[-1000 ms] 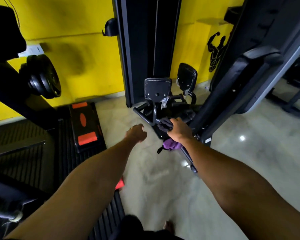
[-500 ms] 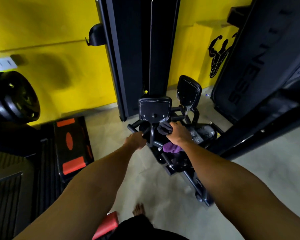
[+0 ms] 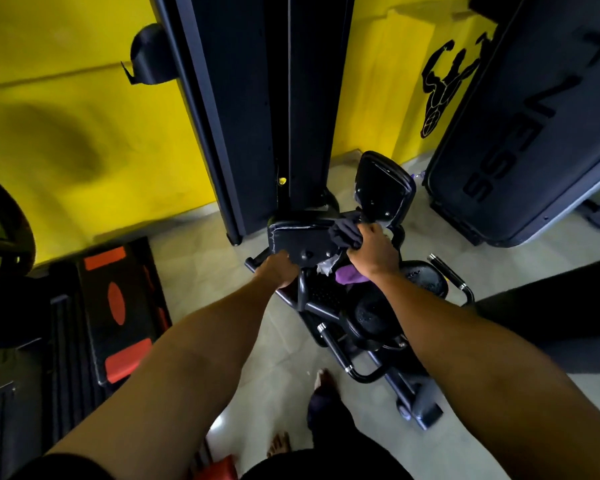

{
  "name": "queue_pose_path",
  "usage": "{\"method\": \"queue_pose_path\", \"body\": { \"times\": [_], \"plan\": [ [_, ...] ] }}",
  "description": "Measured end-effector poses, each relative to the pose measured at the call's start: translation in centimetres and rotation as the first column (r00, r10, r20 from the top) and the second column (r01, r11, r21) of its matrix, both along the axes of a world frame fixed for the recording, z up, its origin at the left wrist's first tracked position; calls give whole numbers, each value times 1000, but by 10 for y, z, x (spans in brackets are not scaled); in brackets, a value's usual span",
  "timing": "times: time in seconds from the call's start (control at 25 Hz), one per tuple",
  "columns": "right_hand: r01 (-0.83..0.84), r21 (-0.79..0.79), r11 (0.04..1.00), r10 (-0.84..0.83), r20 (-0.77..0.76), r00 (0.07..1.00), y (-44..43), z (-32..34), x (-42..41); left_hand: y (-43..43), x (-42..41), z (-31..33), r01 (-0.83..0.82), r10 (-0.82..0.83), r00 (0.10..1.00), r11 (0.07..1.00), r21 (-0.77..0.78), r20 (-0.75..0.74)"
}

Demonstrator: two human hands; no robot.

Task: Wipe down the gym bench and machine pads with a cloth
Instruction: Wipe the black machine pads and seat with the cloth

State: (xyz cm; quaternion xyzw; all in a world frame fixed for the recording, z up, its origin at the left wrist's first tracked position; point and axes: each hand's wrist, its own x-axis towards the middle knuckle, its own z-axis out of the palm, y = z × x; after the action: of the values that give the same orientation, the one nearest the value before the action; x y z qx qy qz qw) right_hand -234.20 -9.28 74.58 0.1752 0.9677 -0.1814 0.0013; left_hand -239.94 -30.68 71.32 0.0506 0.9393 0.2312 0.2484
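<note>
Right hand (image 3: pixel 373 249) clutching dark cloth (image 3: pixel 343 233) on pad (image 3: pixel 302 237), left hand (image 3: pixel 276 271) gripping pad edge, shroud (image 3: pixel 520 133) lettered "ESS".

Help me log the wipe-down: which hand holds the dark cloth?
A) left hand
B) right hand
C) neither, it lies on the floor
B: the right hand grips the dark cloth against the pad, while the left hand holds the pad's lower edge.

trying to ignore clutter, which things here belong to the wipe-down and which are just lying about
Job: dark cloth in the right hand; near pad, held by the left hand; far pad.
Lying about: step platform; weight plate; wall decal.
</note>
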Motion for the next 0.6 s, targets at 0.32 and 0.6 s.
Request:
{"method": "queue_pose_path", "body": {
  "times": [0.32,0.6],
  "plan": [
    [-178,-47,983,178,13,984,39,-3,-141,45,-98,-18,-285,273,954,953,97,126],
    [-306,-372,876,381,146,913,34,-49,-190,48,-139,-28,-462,453,887,862,210,90]
  ]
}}
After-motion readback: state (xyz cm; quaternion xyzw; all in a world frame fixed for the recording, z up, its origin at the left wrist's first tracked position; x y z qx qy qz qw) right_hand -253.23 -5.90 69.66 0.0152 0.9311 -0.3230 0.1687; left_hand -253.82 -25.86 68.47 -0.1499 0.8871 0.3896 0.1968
